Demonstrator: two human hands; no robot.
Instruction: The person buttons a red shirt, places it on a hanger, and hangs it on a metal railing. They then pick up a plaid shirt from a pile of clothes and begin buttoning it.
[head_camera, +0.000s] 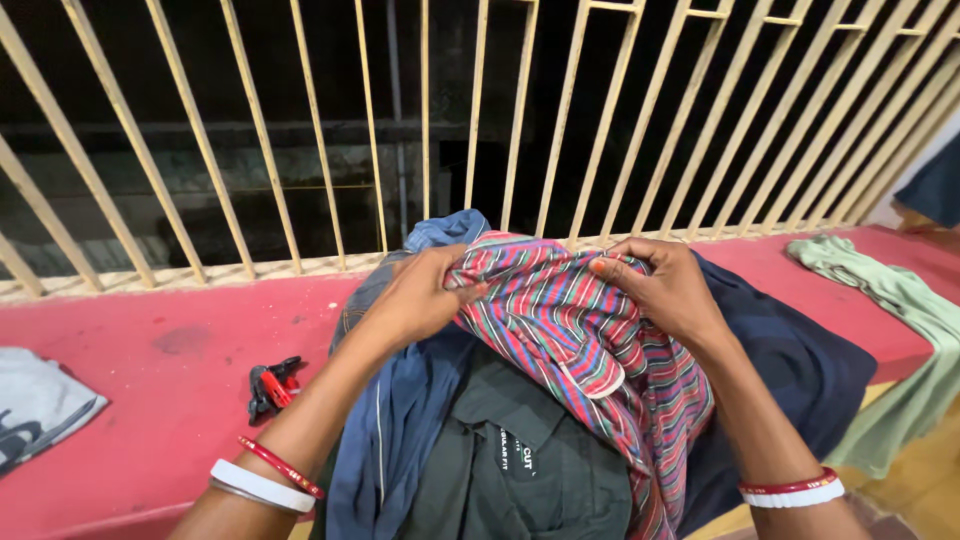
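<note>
Left hand (420, 295) and right hand (665, 290) both gripping multicoloured striped cotton shirt (580, 340), fingers closed, lifting it above clothes pile (480, 450) lying on red surface (150, 390).

Striped shirt (590, 340): red, blue, green, white lines. Garment beneath (520, 470): dark grey-green. Cloth at left (385, 440): blue. Ledge (150, 380): red. Clips (272, 387): red and black. Far-right cloth (900, 320): pale green. Railing (560, 110): cream.

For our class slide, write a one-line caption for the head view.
Both hands, left and right, grip a striped shirt above a pile of clothes on a red ledge.
</note>
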